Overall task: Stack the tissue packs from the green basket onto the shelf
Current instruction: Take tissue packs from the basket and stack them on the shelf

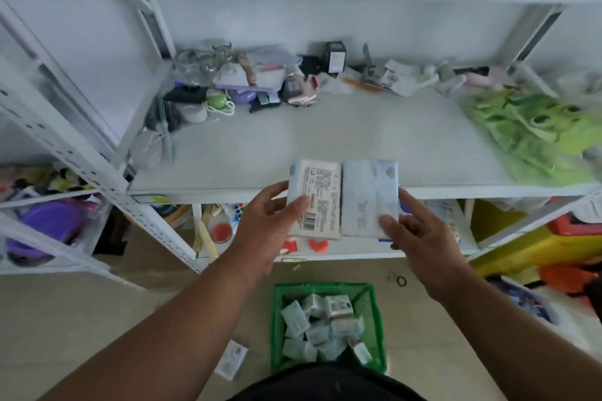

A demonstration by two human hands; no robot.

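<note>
At the shelf [325,140] edge, our left hand [267,225] grips the barcoded tissue pack [314,198], our right hand [420,234] the blue pack [368,195] (touching); more fill the green basket [325,325].

The white shelf board [325,140] is bare across its middle and near part, from the front edge back toward the clutter. Far left, glass jars [202,62], a purple tray [250,81] and small items block the rear corner. A row of loose items [391,75] lines the far edge. A green fabric heap [534,133] fills the right end up to the front edge. The left upright post [97,172] bounds entry on that side. Two tissue packs [342,198], held side by side, overhang the front edge at centre. Below, the green basket [327,329] stands open-topped on the floor, with one loose pack [233,360] just left of it.
</note>
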